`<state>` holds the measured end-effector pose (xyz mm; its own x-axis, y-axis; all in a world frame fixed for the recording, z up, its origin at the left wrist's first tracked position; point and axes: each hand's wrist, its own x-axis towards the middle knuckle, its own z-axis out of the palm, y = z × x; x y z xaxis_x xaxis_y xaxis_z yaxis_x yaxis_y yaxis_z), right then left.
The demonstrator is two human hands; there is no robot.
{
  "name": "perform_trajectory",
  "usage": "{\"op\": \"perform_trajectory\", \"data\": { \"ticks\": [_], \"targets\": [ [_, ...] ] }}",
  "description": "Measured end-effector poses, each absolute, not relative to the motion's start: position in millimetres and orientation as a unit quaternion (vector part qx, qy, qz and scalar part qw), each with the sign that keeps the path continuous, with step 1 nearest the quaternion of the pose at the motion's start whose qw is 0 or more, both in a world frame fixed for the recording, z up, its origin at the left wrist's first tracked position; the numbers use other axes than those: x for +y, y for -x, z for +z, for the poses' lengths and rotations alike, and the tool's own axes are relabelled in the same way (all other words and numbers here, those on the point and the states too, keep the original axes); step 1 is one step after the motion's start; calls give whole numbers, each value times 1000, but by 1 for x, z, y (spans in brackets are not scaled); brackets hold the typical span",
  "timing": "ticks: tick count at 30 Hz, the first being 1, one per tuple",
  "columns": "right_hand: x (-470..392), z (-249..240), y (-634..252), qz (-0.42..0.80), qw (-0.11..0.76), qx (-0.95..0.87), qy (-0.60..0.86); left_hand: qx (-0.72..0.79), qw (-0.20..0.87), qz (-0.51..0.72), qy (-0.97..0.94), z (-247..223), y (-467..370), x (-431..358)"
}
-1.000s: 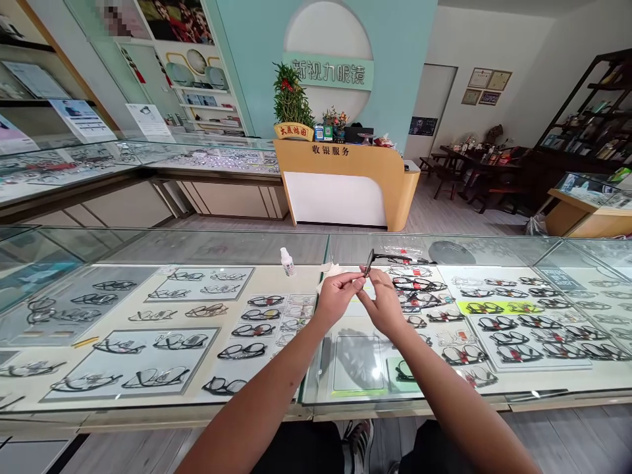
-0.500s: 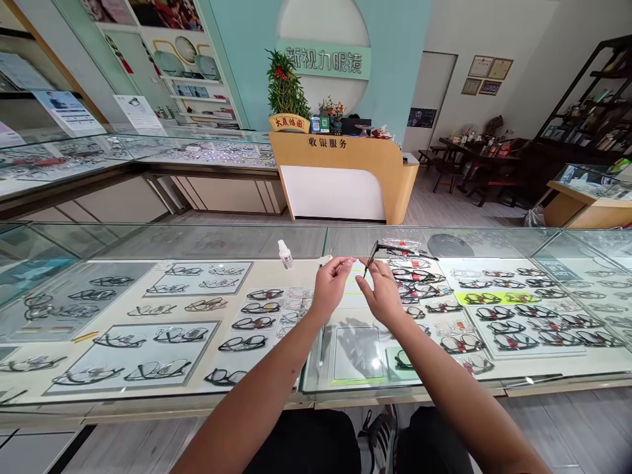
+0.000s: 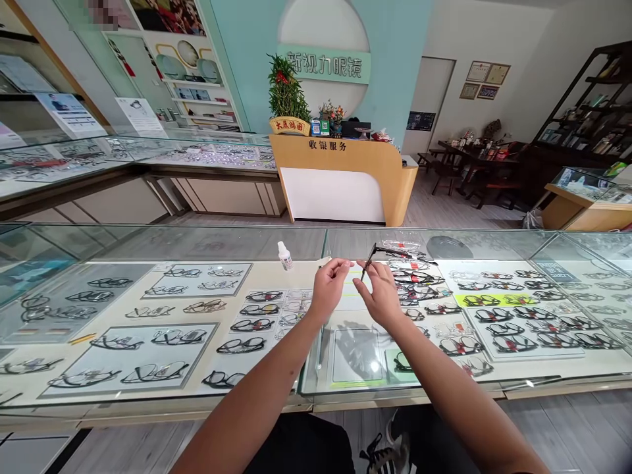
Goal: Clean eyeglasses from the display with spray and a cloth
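Observation:
Above the glass counter, my right hand grips a pair of dark-framed eyeglasses. The frame is seen nearly edge-on, and one temple points off to the right. My left hand is beside it at the left, with thumb and fingers pinched together. Whatever may be between those fingertips is too small to tell. The two hands' fingertips are close, with a narrow gap between them. A small white bottle stands upright on the counter, left of my left hand.
Under the counter's glass top lie many eyeglasses, with black frames at the left and more frames at the right. Beyond the counter stand a wooden cashier desk and another display case. Shoes show below.
My left fingertips have drawn slightly back from the right hand's, widening the gap a little. The eyeglasses remain in my right hand. One shoe below has shifted.

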<state>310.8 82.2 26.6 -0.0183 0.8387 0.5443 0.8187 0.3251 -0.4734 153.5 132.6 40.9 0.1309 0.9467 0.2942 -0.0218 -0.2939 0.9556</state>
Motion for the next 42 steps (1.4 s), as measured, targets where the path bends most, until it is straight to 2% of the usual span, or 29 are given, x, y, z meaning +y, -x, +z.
{"op": "perform_trajectory", "data": {
  "ticks": [16, 24, 27, 31, 33, 35, 42],
  "targets": [
    [82, 26, -311, 34, 405, -705, 581, 403, 463, 539, -577, 46, -149, 135],
    [81, 27, -311, 41, 417, -703, 575, 433, 428, 554, -568, 42, -144, 140],
    [81, 27, -313, 39, 432, -700, 567, 451, 352, 592, -567, 44, -134, 144],
    [83, 27, -318, 42, 454, -688, 564, 521, 128, 673, -509, 47, -114, 158],
    [83, 29, -321, 43, 465, -683, 561, 571, 55, 683, -452, 44, -104, 170],
    [83, 30, -322, 46, 476, -682, 553, 623, 63, 657, -420, 37, -95, 184],
    [81, 36, -323, 79, 513, -671, 529, 674, 256, 542, -432, 0, -74, 218]
  ]
}}
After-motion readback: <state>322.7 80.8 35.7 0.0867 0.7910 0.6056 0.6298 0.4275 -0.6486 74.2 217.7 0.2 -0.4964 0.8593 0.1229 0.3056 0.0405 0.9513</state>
